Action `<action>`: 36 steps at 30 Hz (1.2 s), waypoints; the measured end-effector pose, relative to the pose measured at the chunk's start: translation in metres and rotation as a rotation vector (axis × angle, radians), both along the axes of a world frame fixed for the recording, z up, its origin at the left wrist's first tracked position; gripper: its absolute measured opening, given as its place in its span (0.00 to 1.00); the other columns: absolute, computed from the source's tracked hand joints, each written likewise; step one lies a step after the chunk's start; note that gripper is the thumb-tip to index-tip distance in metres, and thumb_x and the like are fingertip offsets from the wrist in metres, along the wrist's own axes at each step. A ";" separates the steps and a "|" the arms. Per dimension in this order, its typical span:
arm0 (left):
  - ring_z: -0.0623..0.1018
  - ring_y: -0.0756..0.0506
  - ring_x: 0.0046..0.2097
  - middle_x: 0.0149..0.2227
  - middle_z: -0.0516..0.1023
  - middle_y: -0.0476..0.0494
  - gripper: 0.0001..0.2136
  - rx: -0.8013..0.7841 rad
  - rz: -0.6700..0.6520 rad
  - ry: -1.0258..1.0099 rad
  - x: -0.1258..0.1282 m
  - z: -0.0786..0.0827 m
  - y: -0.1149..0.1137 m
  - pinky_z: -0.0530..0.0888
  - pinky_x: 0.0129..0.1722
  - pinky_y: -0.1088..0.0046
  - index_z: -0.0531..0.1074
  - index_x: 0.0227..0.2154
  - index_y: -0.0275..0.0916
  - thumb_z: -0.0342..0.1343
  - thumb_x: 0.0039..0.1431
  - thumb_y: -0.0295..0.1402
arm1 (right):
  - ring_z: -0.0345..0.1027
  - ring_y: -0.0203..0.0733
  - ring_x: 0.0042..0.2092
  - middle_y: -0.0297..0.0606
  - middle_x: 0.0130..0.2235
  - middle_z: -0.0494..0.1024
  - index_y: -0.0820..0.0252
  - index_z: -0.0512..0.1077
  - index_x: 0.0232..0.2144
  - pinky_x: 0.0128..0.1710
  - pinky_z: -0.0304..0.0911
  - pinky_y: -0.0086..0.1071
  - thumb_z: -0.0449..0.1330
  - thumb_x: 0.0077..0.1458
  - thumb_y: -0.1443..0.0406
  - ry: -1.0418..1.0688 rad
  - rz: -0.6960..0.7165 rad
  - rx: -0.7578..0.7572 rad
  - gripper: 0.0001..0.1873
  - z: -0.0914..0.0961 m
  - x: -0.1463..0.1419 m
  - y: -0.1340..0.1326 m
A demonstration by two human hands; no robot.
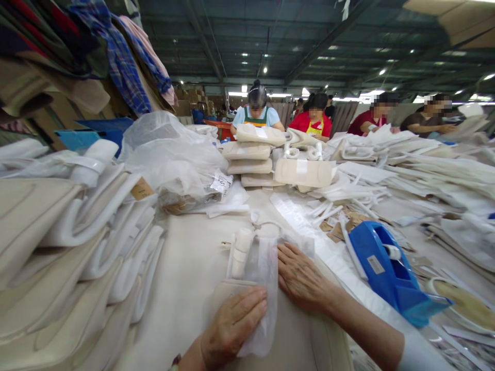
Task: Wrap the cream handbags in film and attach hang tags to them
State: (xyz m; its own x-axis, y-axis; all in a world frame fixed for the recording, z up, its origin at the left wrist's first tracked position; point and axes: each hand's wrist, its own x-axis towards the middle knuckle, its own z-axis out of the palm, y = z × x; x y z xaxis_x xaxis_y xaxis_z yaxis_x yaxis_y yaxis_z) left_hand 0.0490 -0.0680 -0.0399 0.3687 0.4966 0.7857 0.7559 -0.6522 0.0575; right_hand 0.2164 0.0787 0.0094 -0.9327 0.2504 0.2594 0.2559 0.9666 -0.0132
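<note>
Hands rest palm-down on a thin plastic sleeve that lies lengthwise on a large cream fabric piece. The left hand covers the sleeve's near end with its fingers laid flat and close together. The right hand presses along the sleeve's outer edge with fingers spread. Neither hand pinches or lifts anything; both simply bear down on the film. Just beyond the left fingertips, under the film, sits a white rolled part with a loop of cord past it; whether it is fully inside the sleeve or only under it is hard to tell through the glare. Judging from how things lie, the work looks partway: the sleeve is laid out and flattened over its contents, but its near corner hangs loose below the left hand and no tape or seal shows on it. To the outer side of the right hand, near but not touching, stands a blue tape dispenser, with brown paper tags scattered beyond it. To the outer side of the left hand rises a slumped stack of folded cream pieces. Well beyond both hands are tied bundles of similar pieces, stacked up, and a heap of clear bags. Other people sit at the far end of the table, well apart from these hands.
</note>
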 end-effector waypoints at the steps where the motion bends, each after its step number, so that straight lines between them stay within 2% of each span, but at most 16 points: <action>1: 0.66 0.45 0.60 0.45 0.78 0.30 0.17 0.002 0.001 0.015 0.000 0.000 0.001 0.71 0.55 0.68 0.65 0.52 0.27 0.38 0.67 0.25 | 0.63 0.48 0.47 0.48 0.44 0.74 0.67 0.71 0.40 0.54 0.58 0.46 0.53 0.55 0.71 -0.011 -0.020 0.024 0.11 -0.002 -0.003 0.001; 5: 0.65 0.43 0.61 0.46 0.78 0.29 0.17 0.001 0.000 0.039 0.001 -0.004 0.002 0.73 0.53 0.66 0.66 0.51 0.26 0.38 0.66 0.24 | 0.63 0.49 0.49 0.48 0.45 0.75 0.66 0.73 0.40 0.56 0.57 0.45 0.52 0.53 0.73 -0.050 -0.080 0.056 0.14 -0.013 -0.011 0.007; 9: 0.64 0.42 0.61 0.46 0.78 0.30 0.16 0.006 -0.020 0.043 0.003 -0.006 0.003 0.73 0.54 0.65 0.66 0.50 0.25 0.39 0.65 0.23 | 0.61 0.51 0.52 0.51 0.49 0.72 0.66 0.72 0.44 0.55 0.55 0.46 0.52 0.54 0.71 -0.140 -0.146 -0.014 0.16 -0.016 -0.019 0.012; 13: 0.63 0.40 0.62 0.45 0.78 0.28 0.16 -0.019 -0.041 0.106 0.004 -0.004 0.003 0.73 0.54 0.62 0.69 0.47 0.23 0.38 0.63 0.22 | 0.63 0.50 0.46 0.48 0.42 0.74 0.62 0.74 0.35 0.46 0.58 0.44 0.51 0.58 0.67 -0.184 -0.163 -0.077 0.12 -0.014 -0.029 0.016; 16: 0.67 0.39 0.59 0.45 0.78 0.29 0.15 -0.001 -0.026 0.167 0.005 -0.003 0.003 0.73 0.53 0.59 0.70 0.45 0.25 0.40 0.63 0.22 | 0.63 0.50 0.46 0.47 0.41 0.75 0.62 0.74 0.32 0.44 0.58 0.41 0.53 0.58 0.66 -0.188 -0.166 -0.096 0.10 -0.009 -0.032 0.019; 20: 0.73 0.40 0.54 0.45 0.79 0.34 0.14 0.012 0.004 0.279 0.006 0.002 0.003 0.74 0.52 0.61 0.73 0.41 0.27 0.42 0.63 0.23 | 0.66 0.42 0.45 0.43 0.40 0.77 0.64 0.74 0.32 0.48 0.58 0.35 0.54 0.56 0.72 -0.181 -0.127 -0.134 0.08 0.005 -0.025 0.022; 23: 0.74 0.41 0.52 0.45 0.79 0.36 0.15 0.026 0.002 0.305 0.007 0.006 0.003 0.75 0.51 0.63 0.74 0.41 0.28 0.41 0.63 0.23 | 0.68 0.39 0.44 0.39 0.36 0.78 0.63 0.73 0.29 0.56 0.53 0.36 0.52 0.57 0.74 -0.125 -0.095 -0.143 0.10 0.019 -0.008 0.009; 25: 0.75 0.41 0.52 0.45 0.79 0.37 0.15 0.032 0.011 0.309 0.008 0.007 0.002 0.75 0.51 0.64 0.73 0.41 0.28 0.41 0.63 0.23 | 0.68 0.41 0.44 0.39 0.36 0.78 0.61 0.73 0.29 0.57 0.53 0.40 0.51 0.58 0.73 0.027 -0.074 -0.114 0.11 0.022 0.007 -0.008; 27: 0.75 0.41 0.52 0.45 0.79 0.36 0.14 0.033 0.016 0.315 0.008 0.007 0.001 0.75 0.51 0.64 0.73 0.42 0.28 0.42 0.63 0.23 | 0.67 0.43 0.45 0.41 0.39 0.77 0.61 0.72 0.34 0.52 0.59 0.41 0.51 0.59 0.72 0.225 -0.060 -0.078 0.10 0.015 0.023 -0.027; 30: 0.74 0.40 0.53 0.45 0.79 0.34 0.13 0.021 0.002 0.327 0.008 0.008 0.000 0.74 0.52 0.64 0.73 0.42 0.27 0.43 0.63 0.23 | 0.67 0.43 0.43 0.43 0.40 0.75 0.62 0.70 0.40 0.44 0.65 0.37 0.50 0.60 0.72 0.394 -0.087 -0.081 0.10 -0.008 0.037 -0.045; 33: 0.75 0.40 0.51 0.43 0.79 0.32 0.13 0.018 -0.041 0.338 0.010 0.010 0.000 0.75 0.51 0.64 0.72 0.42 0.25 0.43 0.63 0.23 | 0.66 0.43 0.42 0.44 0.39 0.74 0.62 0.69 0.41 0.41 0.67 0.36 0.50 0.60 0.72 0.457 -0.114 -0.097 0.10 -0.031 0.040 -0.047; 36: 0.78 0.39 0.48 0.42 0.80 0.31 0.15 0.024 -0.080 0.340 0.011 0.013 0.002 0.77 0.47 0.64 0.73 0.40 0.24 0.41 0.63 0.23 | 0.66 0.44 0.42 0.45 0.39 0.74 0.63 0.67 0.45 0.41 0.66 0.38 0.49 0.60 0.73 0.480 -0.104 -0.040 0.12 -0.041 0.037 -0.041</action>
